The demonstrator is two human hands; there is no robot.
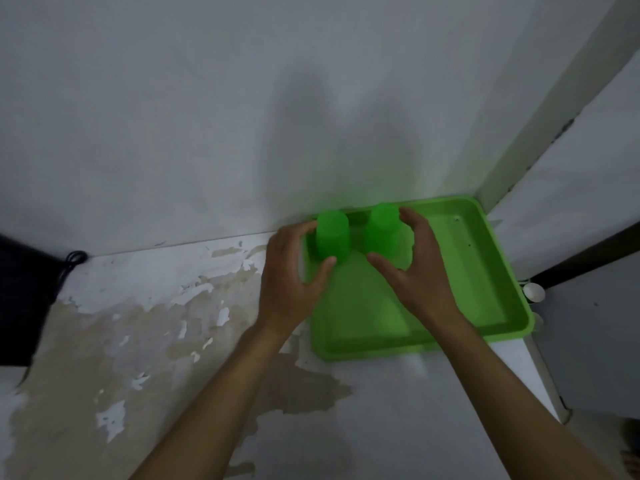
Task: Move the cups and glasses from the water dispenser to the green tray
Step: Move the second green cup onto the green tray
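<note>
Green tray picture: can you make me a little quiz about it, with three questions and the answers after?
1. True or false: both green cups stand on the green tray.
2. How many cups are on the tray? A) one B) two C) four
3. Fill in: the tray sits in the corner, up against the ____.

Key:
1. True. The left cup and the right cup stand at the tray's far end.
2. B. The left hand curls around one, the right hand around the other; whether the fingers press them is unclear.
3. wall.
</note>
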